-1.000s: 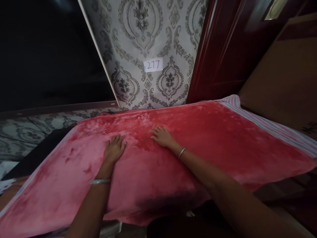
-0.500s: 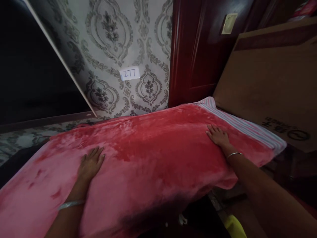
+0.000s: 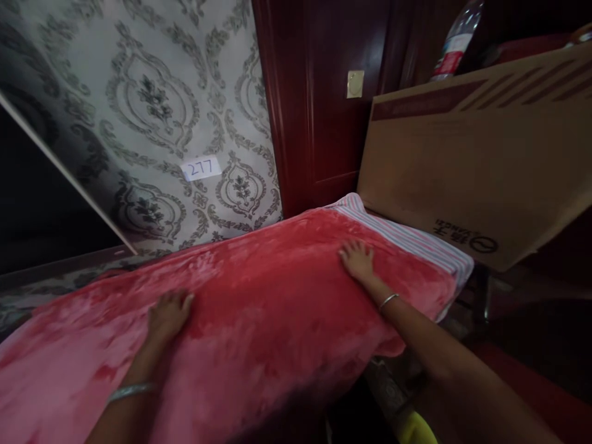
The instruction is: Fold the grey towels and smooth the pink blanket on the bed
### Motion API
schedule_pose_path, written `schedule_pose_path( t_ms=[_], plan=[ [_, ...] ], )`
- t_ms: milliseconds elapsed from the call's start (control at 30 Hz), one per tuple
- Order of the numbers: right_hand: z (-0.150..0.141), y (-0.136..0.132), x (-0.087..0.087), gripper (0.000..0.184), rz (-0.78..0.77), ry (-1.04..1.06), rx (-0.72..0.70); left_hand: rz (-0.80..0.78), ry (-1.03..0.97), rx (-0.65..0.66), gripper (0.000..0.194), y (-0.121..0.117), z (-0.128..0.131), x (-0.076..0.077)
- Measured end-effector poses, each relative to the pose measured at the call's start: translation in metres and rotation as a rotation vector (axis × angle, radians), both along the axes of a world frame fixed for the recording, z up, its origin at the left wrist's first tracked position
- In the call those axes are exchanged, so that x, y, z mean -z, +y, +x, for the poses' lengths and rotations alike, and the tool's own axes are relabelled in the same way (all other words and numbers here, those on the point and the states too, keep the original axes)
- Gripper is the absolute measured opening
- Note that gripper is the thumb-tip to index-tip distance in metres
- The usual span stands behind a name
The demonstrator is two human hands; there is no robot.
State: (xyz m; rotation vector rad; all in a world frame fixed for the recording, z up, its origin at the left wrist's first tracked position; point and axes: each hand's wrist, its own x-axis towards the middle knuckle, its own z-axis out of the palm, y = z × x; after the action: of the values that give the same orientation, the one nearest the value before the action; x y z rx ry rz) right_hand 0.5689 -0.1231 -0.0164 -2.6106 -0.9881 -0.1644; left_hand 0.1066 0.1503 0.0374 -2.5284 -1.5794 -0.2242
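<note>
A red and pink plush blanket (image 3: pixel 259 308) lies spread over a flat surface, its pile showing lighter and darker patches. My left hand (image 3: pixel 169 313) rests palm down on its left part, slightly blurred, fingers outstretched. On the right part of the blanket lies my right hand (image 3: pixel 357 260), also palm down with the fingers spread. Neither hand grips the cloth. A striped cloth (image 3: pixel 407 237) in white, pink and blue-grey shows beyond the blanket's right end.
A large cardboard box (image 3: pixel 472 160) stands at the right, with a plastic bottle (image 3: pixel 456 46) behind its top edge. Patterned wallpaper with a "277" label (image 3: pixel 202 168) and a dark red door (image 3: pixel 324 111) are behind. A black screen (image 3: pixel 41 203) is at the left.
The view has turned right, so the wall, box and blanket sit further left and the bottle shows. Both hands stay flat on the blanket; its left part looks redder where the pile has shifted.
</note>
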Motion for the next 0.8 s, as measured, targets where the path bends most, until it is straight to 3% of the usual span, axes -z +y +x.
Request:
schedule_pose_path(
  t_ms=[100, 167, 267, 333, 400, 500, 667, 733, 800],
  plan=[
    [-0.053, 0.037, -0.009, 0.055, 0.028, -0.007, -0.363, -0.096, 0.007, 0.089, 0.059, -0.025, 0.068, 0.005],
    [-0.088, 0.061, -0.01, 0.057, 0.014, 0.012, -0.629, -0.141, 0.013, 0.13, 0.061, -0.04, 0.099, 0.013],
    [-0.115, 0.09, -0.01, 0.058, -0.024, 0.001, -0.891, -0.126, 0.019, 0.16, 0.06, -0.051, 0.116, 0.027],
    [-0.105, 0.102, -0.012, 0.055, -0.065, -0.025, -0.924, -0.097, 0.02, 0.173, 0.06, -0.052, 0.114, 0.035],
    [-0.073, 0.107, -0.015, 0.053, -0.09, -0.037, -0.851, -0.08, 0.025, 0.184, 0.06, -0.05, 0.11, 0.038],
    [-0.001, 0.093, -0.021, 0.053, -0.137, -0.023, -0.543, -0.07, 0.046, 0.175, 0.06, -0.048, 0.108, 0.039],
    [0.112, 0.014, -0.015, 0.058, -0.16, 0.017, -0.117, -0.065, 0.059, 0.174, 0.061, -0.046, 0.109, 0.043],
    [0.141, -0.021, -0.004, 0.06, -0.167, 0.073, 0.076, -0.051, 0.048, 0.182, 0.061, -0.044, 0.109, 0.046],
    [0.161, -0.045, 0.007, 0.061, -0.174, 0.118, 0.183, -0.042, 0.035, 0.184, 0.06, -0.042, 0.108, 0.049]
  ],
)
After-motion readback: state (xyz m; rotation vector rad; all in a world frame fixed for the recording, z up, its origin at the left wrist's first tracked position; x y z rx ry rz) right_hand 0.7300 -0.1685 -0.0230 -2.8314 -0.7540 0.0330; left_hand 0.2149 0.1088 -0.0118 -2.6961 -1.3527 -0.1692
